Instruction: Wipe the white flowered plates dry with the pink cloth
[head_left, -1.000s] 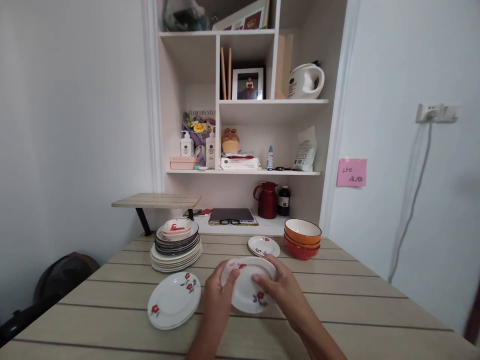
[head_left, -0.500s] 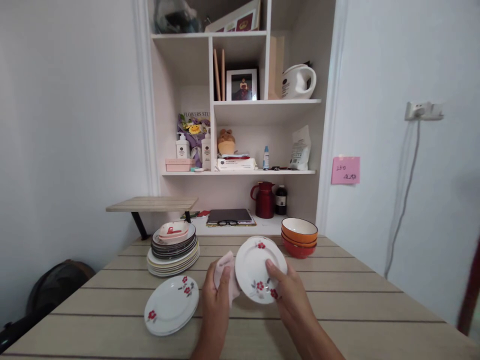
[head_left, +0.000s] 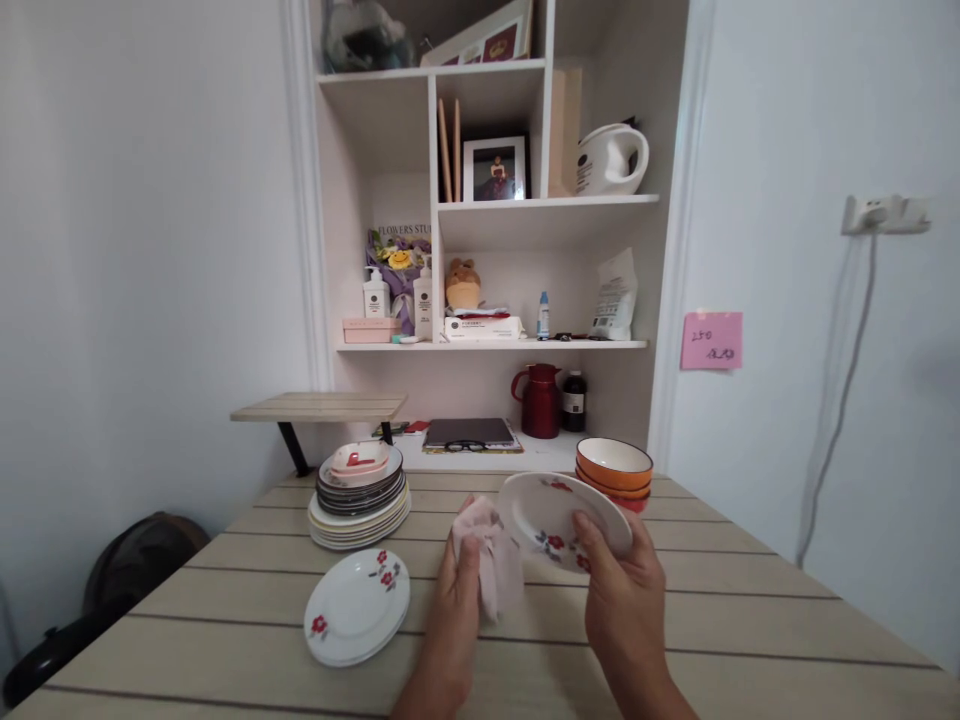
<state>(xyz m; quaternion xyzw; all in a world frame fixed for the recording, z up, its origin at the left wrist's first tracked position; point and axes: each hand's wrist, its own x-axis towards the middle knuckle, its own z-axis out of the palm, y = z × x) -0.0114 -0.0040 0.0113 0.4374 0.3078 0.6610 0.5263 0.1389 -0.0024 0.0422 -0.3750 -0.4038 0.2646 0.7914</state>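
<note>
- A white shelf unit [head_left: 510, 225] stands at the back, its compartments holding bottles, flowers, a picture frame and a white jug.
- The wooden table [head_left: 750, 625] spreads out in front of it, its top crossed by dark lines.
- At the table's back left is a raised wooden stand [head_left: 319, 405] on black legs.
- Near that stand rises a tall stack of dishes [head_left: 358, 500], small square ones with red marks on top.
- A stack of bowls [head_left: 613, 462], orange above red, sits at the back right, partly behind the raised plate.
- The right hand [head_left: 626, 595] is closed firmly on the rim of a flowered plate [head_left: 547, 505], thumb across its face and fingers behind.
- The left hand [head_left: 459, 595] is curled around a cloth [head_left: 491, 565], thumb on the near side; the cloth hangs loosely.
- Two more flowered plates [head_left: 356, 608] lie stacked on the table, left of the left hand.
- The held plate tilts above the table, just right of the cloth; whether they touch I cannot tell.
- A red pitcher [head_left: 541, 402] stands beside a dark bottle [head_left: 574, 402].
- Folded glasses [head_left: 465, 446] rest by a laptop [head_left: 469, 432].
</note>
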